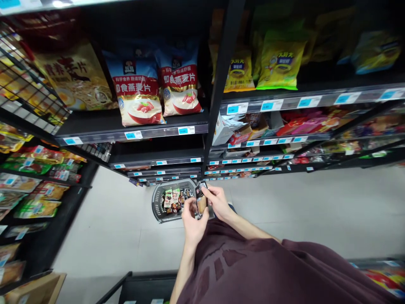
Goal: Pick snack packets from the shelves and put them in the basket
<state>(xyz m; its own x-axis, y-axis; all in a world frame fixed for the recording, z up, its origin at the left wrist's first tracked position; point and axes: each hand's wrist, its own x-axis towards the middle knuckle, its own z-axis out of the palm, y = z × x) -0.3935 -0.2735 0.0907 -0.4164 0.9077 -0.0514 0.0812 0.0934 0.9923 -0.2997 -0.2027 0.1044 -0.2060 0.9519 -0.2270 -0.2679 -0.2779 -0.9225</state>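
Observation:
Between both hands I hold a small black snack packet (pixel 201 203) with a tan patch showing on its front. My left hand (pixel 193 217) grips its lower part, thumb on one side and fingers on the other. At the packet's upper right edge, my right hand (pixel 217 200) pinches it with the thumb on top. Just left of the hands, a grey shopping basket (pixel 157 207) stands on the floor. Inside it lie several small snack packets (pixel 176 196), some with green and white wrappers, others dark. The hands cover part of the basket's right side.
Ahead rises a black shelf unit (pixel 218 93) with oatmeal bags (pixel 136 95) on the left and yellow snack bags (pixel 281 63) on the right. More packaged food fills the left shelf (pixel 41 190). A cardboard box (pixel 38 289) sits at the lower left. Pale tiled floor (pixel 117 236) lies between.

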